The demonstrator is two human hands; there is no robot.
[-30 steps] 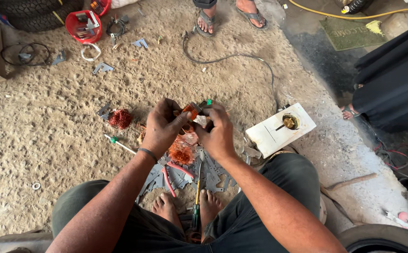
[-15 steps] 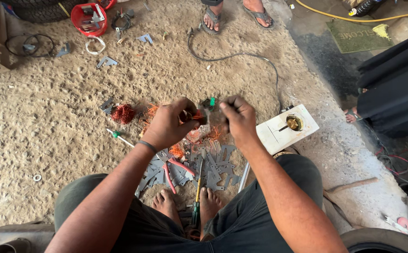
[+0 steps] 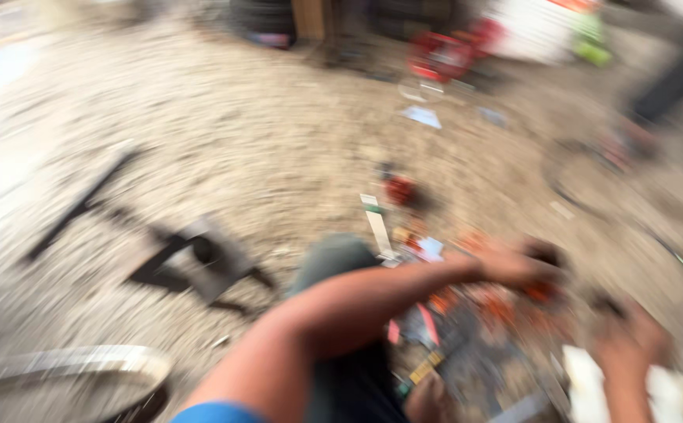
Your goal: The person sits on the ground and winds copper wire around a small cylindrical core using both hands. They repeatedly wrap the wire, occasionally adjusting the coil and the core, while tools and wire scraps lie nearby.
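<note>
The view is badly smeared by motion. My left hand [image 3: 514, 266] reaches forward over a patch of orange copper-wire scraps [image 3: 498, 307] on the sandy ground. Its fingers look curled around a small dark-and-orange copper-wound part [image 3: 543, 276]. My right hand [image 3: 631, 345] is lower right, apart from the left, and its fingers are too blurred to read. A white flat box [image 3: 584, 384] lies beside it. A white-handled tool with a green band [image 3: 376, 222] lies just beyond my left forearm. One of my bare feet [image 3: 427, 398] shows at the bottom.
A dark metal bracket [image 3: 200, 258] lies on the sand at left, with a pale curved rim [image 3: 67, 364] at bottom left. A red clump [image 3: 400, 189] sits ahead. A red container [image 3: 443, 55], tyres [image 3: 267, 19] and a dark cable loop [image 3: 592, 180] are farther off.
The camera has swung sharply left, so my hands now sit at lower right. They have come apart, and the picture has gone blurry.
</note>
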